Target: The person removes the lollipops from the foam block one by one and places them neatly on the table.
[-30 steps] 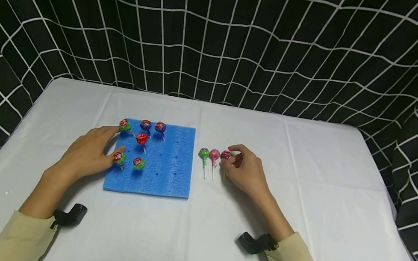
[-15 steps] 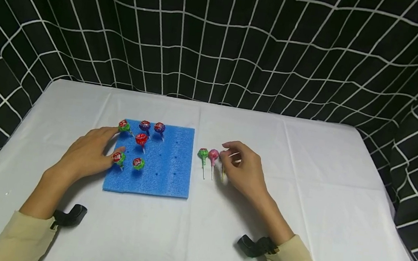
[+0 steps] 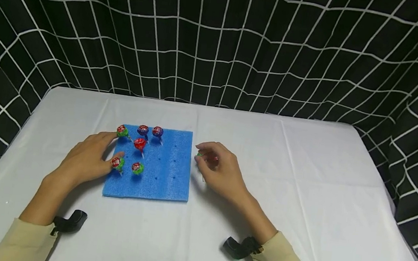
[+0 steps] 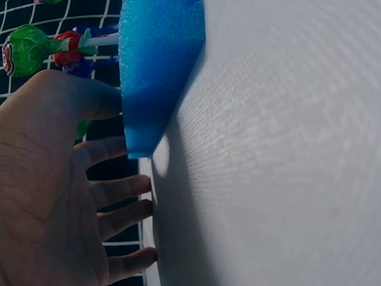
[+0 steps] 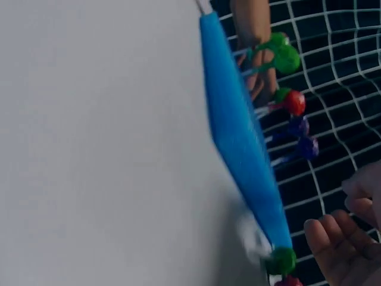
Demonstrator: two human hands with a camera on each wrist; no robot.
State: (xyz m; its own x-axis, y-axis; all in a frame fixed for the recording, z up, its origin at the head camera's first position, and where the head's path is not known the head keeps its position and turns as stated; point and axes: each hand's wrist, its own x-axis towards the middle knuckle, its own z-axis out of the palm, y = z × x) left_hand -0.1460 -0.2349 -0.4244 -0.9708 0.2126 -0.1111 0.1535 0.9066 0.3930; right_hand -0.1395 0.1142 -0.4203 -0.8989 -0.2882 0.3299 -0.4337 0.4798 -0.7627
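My left hand (image 3: pixel 87 157) rests at the left edge of a blue foam board (image 3: pixel 163 190), its thumb and index finger spread along it. In the left wrist view the thumb touches the foam and the other fingers are extended. Wrapped lollipops stand in the board, among them a red one (image 3: pixel 139 144) and a green one (image 3: pixel 137 168). My right hand (image 3: pixel 223 173) hovers over loose lollipops right of the board, thumb and index tips apart around a green lollipop (image 3: pixel 199 154). A red lollipop (image 3: pixel 212 160) shows between its fingers; the pink one is hidden.
The board has several small holes on its right side. White cloth (image 3: pixel 305 171) covers the table around it. Black fabric with a white grid (image 3: pixel 219 41) hangs behind and at the sides.
My right hand has moved left, from the dark red lollipop at the right of the row to the green one nearest the board. My left hand has stayed at the board's edge.
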